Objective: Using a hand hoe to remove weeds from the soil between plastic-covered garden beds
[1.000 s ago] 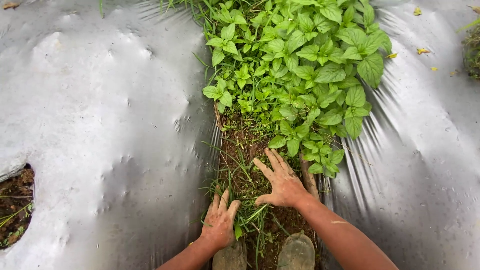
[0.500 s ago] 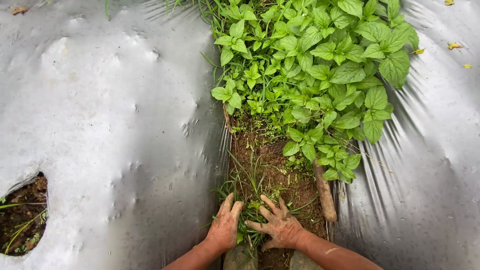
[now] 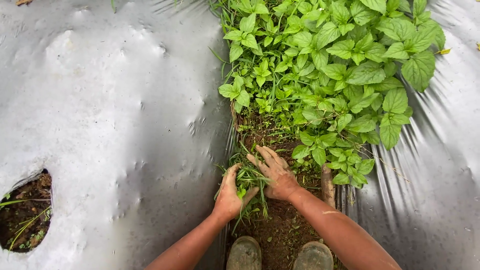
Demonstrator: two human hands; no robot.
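Far left of the left hand [image 3: 231, 192], a soil hole [image 3: 26, 215] opens in the silver plastic sheet [image 3: 110, 125]. Both hands, half closed, hold a grass bunch [image 3: 247, 181] between them; its blades run mostly away from the person. The right hand [image 3: 275, 172] presses it. Leafy weeds [image 3: 340, 75] stand beyond, boots [image 3: 277, 256] below.

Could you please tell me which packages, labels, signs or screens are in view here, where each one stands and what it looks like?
None are in view: only silver plastic mulch, leafy green weeds, bare soil, and the left hand and right hand closed around a tuft of grass.
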